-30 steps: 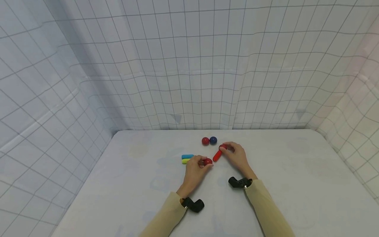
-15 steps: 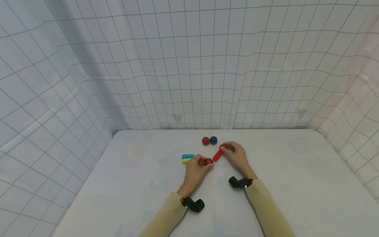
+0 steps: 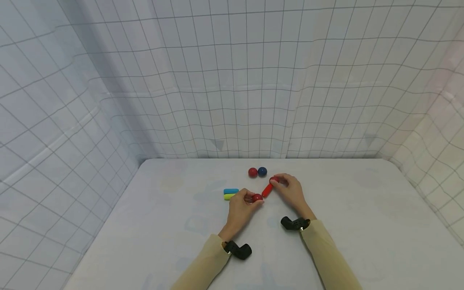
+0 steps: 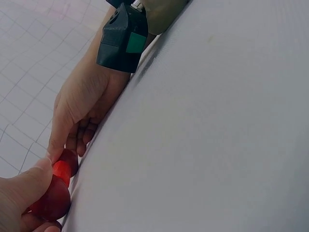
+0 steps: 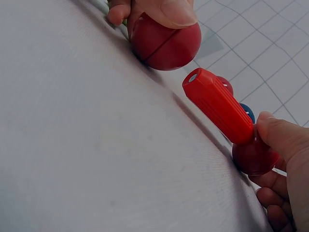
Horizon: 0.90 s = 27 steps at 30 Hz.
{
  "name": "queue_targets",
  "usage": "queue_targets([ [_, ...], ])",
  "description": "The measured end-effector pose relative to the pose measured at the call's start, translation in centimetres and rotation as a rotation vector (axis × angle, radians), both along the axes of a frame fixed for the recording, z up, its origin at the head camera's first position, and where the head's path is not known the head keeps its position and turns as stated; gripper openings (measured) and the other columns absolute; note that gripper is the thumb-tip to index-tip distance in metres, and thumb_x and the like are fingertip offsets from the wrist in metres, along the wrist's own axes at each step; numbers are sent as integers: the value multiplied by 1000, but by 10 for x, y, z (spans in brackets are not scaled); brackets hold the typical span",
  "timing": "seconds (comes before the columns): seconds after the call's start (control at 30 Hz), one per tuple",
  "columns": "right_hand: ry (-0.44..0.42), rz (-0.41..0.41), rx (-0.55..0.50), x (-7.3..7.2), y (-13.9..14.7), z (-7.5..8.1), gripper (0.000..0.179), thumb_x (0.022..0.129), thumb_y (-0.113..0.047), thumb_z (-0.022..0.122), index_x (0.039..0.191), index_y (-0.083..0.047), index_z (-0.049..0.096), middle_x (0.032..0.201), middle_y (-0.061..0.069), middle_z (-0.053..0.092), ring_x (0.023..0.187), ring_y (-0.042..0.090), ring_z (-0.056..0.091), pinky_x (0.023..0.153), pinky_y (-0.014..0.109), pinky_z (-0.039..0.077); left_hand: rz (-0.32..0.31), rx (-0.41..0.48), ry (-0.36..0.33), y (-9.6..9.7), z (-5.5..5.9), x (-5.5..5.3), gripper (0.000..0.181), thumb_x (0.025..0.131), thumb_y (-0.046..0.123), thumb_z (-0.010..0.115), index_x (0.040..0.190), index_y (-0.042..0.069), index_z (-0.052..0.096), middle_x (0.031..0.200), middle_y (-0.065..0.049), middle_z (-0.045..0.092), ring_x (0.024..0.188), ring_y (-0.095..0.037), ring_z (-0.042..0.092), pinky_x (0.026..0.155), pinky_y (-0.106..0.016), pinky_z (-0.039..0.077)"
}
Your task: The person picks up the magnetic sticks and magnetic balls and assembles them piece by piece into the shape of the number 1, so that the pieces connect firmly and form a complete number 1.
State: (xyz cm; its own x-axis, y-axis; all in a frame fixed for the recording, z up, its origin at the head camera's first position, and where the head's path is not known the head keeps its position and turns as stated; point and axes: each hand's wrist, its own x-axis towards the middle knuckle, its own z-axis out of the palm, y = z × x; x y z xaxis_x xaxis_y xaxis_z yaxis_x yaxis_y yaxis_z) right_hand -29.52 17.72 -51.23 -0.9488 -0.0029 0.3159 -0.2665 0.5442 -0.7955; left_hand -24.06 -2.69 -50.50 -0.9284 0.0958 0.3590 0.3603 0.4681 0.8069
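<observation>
My left hand (image 3: pixel 239 208) pinches a red ball (image 3: pixel 257 197) between thumb and fingers, low over the white table. My right hand (image 3: pixel 293 195) grips a second red ball (image 5: pixel 251 158), mostly covered by the fingers in the head view. From this ball a ribbed red stick (image 5: pixel 219 107) sticks out at a slant towards the left hand, with a small metal disc in its free end. In the right wrist view a short gap shows between that end and the left hand's ball. The left wrist view has the stick lying between both balls.
Behind the hands, a red ball (image 3: pixel 252 172) and a dark blue ball (image 3: pixel 262 172) sit side by side. A blue stick (image 3: pixel 230 191) and a yellow-green stick (image 3: pixel 229 197) lie left, partly behind the left hand. Grid-patterned white cloth (image 3: pixel 232 100) hangs around the table.
The left hand with its red ball has edged slightly right, closer to the red stick's free end. The right hand has stayed almost still; the head view has shifted a little.
</observation>
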Motion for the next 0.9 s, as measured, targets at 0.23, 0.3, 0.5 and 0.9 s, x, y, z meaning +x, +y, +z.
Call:
queue_targets([
  [0.23,6,-3,-5,1,0,0,39,87,-37,69,110,-6,67,106,10,66,102,27,56,92,46,39,1,-5,3,1,-1,0,29,76,25,81,93,9,63,88,0,65,76,-8,62,66,-23,50],
  [0.3,12,-1,-3,1,-1,1,39,86,-36,70,110,-5,67,105,10,66,101,27,56,91,46,39,4,-8,-13,2,0,0,29,77,26,80,93,10,63,88,1,65,76,-8,61,67,-23,50],
  [0.5,18,3,1,1,0,0,39,87,-36,69,110,-5,67,105,10,66,101,27,56,91,46,39,17,-17,-37,3,1,0,28,77,27,80,92,12,63,89,2,65,78,-8,61,68,-23,50],
  [0.9,1,5,6,0,-1,0,38,87,-36,69,110,-6,67,106,10,66,104,27,55,93,46,37,7,-13,-5,7,5,1,28,76,24,81,92,9,63,88,0,65,78,-10,62,68,-24,50],
])
